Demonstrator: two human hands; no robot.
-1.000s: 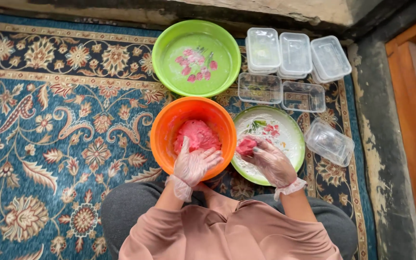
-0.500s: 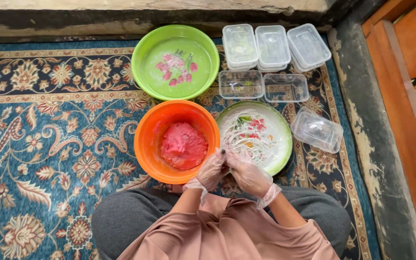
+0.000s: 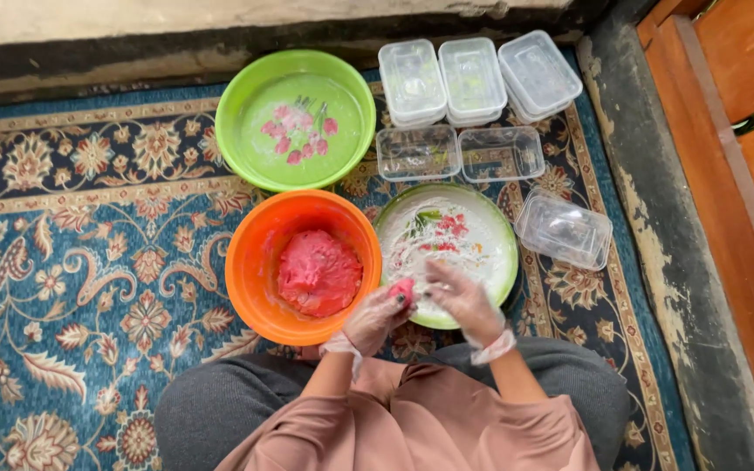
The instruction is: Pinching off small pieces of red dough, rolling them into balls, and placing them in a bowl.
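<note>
Both gloved hands meet over the near rim of the white flowered plate [image 3: 482, 253]. The left hand [image 3: 375, 318] and the right hand [image 3: 464, 301] pinch a small pink dough piece [image 3: 401, 290] between their fingertips, fingers curled around it; the piece sits above the plate's near-left edge, just beside the orange bowl [image 3: 255, 262]. Thin clear gloves cover both hands to the wrists. The orange bowl, to the left of the hands, holds a large lump of pink dough [image 3: 318, 272] resting on its bottom. The plate, dusted white, touches the orange bowl's right rim. Beyond them stands a green bowl [image 3: 237, 113] with a pink flower print inside, its near rim touching the orange bowl. To the right of the green bowl lie two clear open containers [image 3: 460, 153] side by side, and behind these three stacks of clear lidded containers [image 3: 473, 78] in a row. One more clear container [image 3: 565, 228] lies tilted just right of the plate. All rest on a blue patterned carpet [image 3: 71, 262] on the floor. The person sits cross-legged, in a pink top and grey trousers
</note>
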